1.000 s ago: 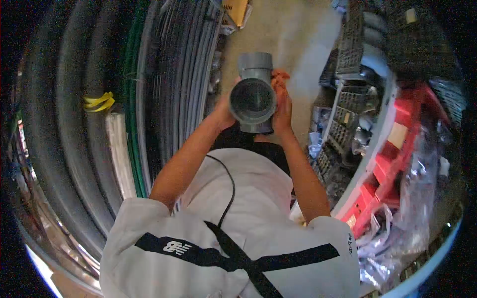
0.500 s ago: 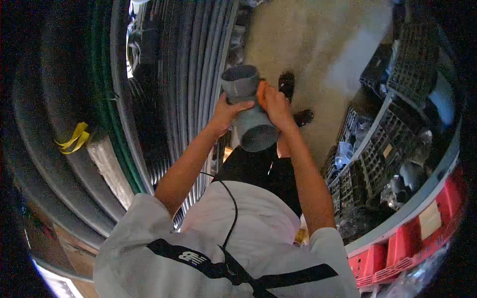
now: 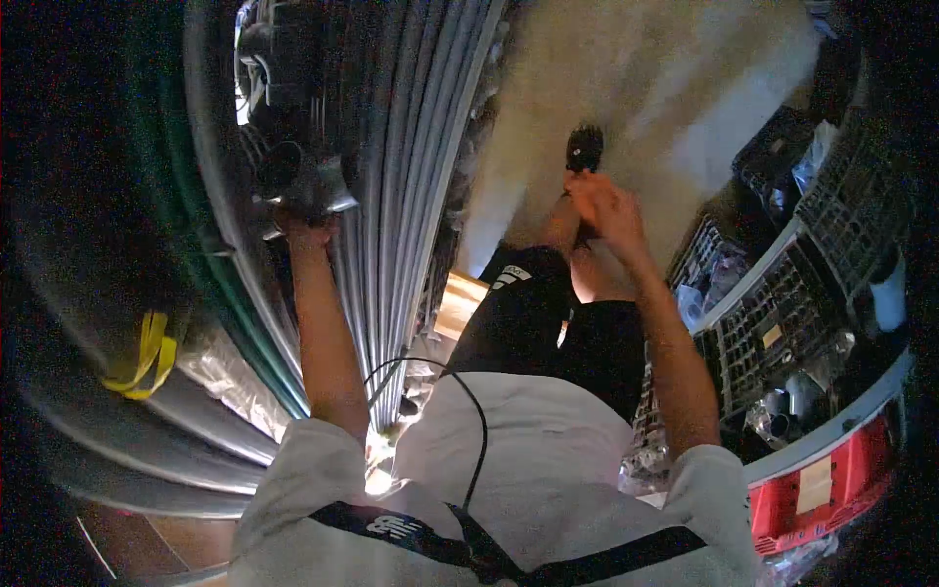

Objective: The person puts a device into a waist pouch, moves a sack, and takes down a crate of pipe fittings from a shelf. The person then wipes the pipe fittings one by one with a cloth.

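Out to the left, by the rack of long pipes, my left hand [image 3: 305, 227] is closed on the grey pipe fitting [image 3: 331, 184], which is dim and partly in shadow. My right hand [image 3: 614, 210] is raised over the floor in front of my legs, its fingers wrapped round an orange cloth [image 3: 584, 194]. The two hands are wide apart. Near the fitting, more dark grey fittings [image 3: 269, 49] sit between the pipes at the upper left.
Long grey pipes [image 3: 416, 147] and a green pipe [image 3: 181, 196] line the left side. A yellow strap [image 3: 147, 357] hangs there. On the right are black crates [image 3: 782, 333] with bagged parts and a red bin [image 3: 827, 494]. A black cable [image 3: 481, 416] crosses my shirt.
My left hand has carried the grey fitting from the middle to the pipe rack on the left. My right hand has come away from the fitting with the orange cloth. The view has shifted left.
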{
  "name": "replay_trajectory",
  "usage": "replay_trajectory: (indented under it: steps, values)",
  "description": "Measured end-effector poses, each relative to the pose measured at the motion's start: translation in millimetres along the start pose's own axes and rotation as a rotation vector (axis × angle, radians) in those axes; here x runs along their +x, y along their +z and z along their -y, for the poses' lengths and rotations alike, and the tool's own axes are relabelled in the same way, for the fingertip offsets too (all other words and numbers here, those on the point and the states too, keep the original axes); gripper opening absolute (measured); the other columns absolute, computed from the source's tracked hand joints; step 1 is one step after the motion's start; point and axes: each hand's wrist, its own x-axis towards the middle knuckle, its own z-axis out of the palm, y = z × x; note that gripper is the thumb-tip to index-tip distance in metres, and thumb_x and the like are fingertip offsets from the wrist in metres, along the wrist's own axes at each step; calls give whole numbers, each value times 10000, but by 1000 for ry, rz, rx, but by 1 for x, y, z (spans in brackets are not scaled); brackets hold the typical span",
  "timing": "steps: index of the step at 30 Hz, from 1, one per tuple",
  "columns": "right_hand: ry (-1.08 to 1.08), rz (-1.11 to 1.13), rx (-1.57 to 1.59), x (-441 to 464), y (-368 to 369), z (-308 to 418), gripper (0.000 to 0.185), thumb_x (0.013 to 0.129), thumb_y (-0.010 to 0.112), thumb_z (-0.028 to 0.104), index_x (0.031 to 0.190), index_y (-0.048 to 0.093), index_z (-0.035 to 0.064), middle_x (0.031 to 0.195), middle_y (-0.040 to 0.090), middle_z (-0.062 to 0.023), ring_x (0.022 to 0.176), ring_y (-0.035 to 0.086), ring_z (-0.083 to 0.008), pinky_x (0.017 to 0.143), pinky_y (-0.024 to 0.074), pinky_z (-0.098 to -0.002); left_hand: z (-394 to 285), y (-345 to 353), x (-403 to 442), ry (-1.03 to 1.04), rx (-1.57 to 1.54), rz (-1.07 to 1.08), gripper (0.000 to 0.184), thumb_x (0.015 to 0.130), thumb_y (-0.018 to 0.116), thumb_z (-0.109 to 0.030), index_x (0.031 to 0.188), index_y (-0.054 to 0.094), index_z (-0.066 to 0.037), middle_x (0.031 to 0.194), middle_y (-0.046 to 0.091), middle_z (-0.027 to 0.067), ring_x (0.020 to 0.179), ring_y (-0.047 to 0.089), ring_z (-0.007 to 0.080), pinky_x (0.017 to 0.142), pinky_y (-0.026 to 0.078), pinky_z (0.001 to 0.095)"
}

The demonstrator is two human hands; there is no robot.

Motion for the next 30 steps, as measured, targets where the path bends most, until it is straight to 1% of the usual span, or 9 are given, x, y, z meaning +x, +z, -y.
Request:
replay_trajectory:
  steps: [2, 7, 12, 14, 17, 21, 23, 26, 30]
  values:
    - [213, 27, -257, 4, -27, -34, 381, 906, 509, 378, 1068, 624, 53, 934, 659, -170, 861, 621, -388, 686, 492, -408, -10, 11, 0, -60, -56, -55, 506, 858, 522, -404, 1256, 505, -90, 1220, 551, 131, 1085, 551, 316, 862, 498, 477]
    - [337, 35, -525, 8, -63, -59, 427, 893, 516, 418, 1064, 630, 43, 913, 662, -179, 882, 622, -375, 693, 480, -429, -13, 0, 38, 158, -38, 52, 530, 838, 549, -405, 1259, 501, -86, 1208, 556, 145, 1070, 555, 322, 851, 501, 454]
    - [318, -7, -297, 22, -58, -36, 471, 892, 494, 463, 1083, 637, 57, 930, 665, -182, 873, 633, -332, 722, 479, -408, -11, -41, 116, 418, 681, -585, 554, 867, 552, -391, 1279, 465, -31, 1293, 482, 186, 1132, 510, 352, 951, 408, 458]
    - [258, -14, -310, 31, -58, -36, 497, 896, 478, 476, 1111, 627, 53, 953, 665, -185, 881, 635, -319, 750, 478, -394, -14, -41, 114, 674, 1020, -548, 621, 863, 564, -427, 1307, 428, -14, 1327, 441, 207, 1186, 458, 372, 1006, 340, 470]
    - [381, 26, -231, 44, -58, -34, 391, 944, 474, 325, 1125, 595, -1, 933, 647, -104, 823, 594, -172, 770, 460, -312, -15, -47, 103, 941, 1250, -149, 755, 834, 591, -500, 1350, 360, 1, 1356, 396, 229, 1252, 376, 395, 1063, 249, 484]
    - [307, -30, -236, 57, -64, -91, 437, 933, 485, 376, 1109, 594, -9, 955, 650, -112, 856, 604, -191, 790, 469, -324, -16, 56, -7, 712, 1432, -250, 902, 774, 651, -541, 1387, 279, 6, 1364, 379, 231, 1274, 339, 401, 1082, 211, 478]
    - [404, -5, -222, 56, -56, -20, 490, 927, 450, 448, 1093, 608, 14, 960, 659, -141, 867, 623, -253, 777, 479, -366, -13, 55, -5, 902, 1550, -185, 961, 722, 713, -513, 1414, 246, -38, 1379, 359, 227, 1275, 339, 401, 1079, 222, 492]
    - [367, -46, -341, 58, -65, -12, 555, 904, 429, 533, 1065, 632, 43, 950, 666, -174, 883, 635, -306, 771, 484, -404, -25, 45, 15, 882, 1386, -112, 970, 682, 755, -458, 1416, 244, -83, 1327, 411, 221, 1219, 397, 411, 1023, 308, 492]
    - [382, -76, -314, 60, -86, -35, 419, 912, 519, 365, 1085, 610, -6, 951, 666, -143, 868, 625, -213, 791, 478, -344, -14, 5, 62, 575, 1365, -147, 820, 728, 707, -457, 1341, 332, -60, 1228, 473, 225, 1132, 451, 414, 955, 355, 491]
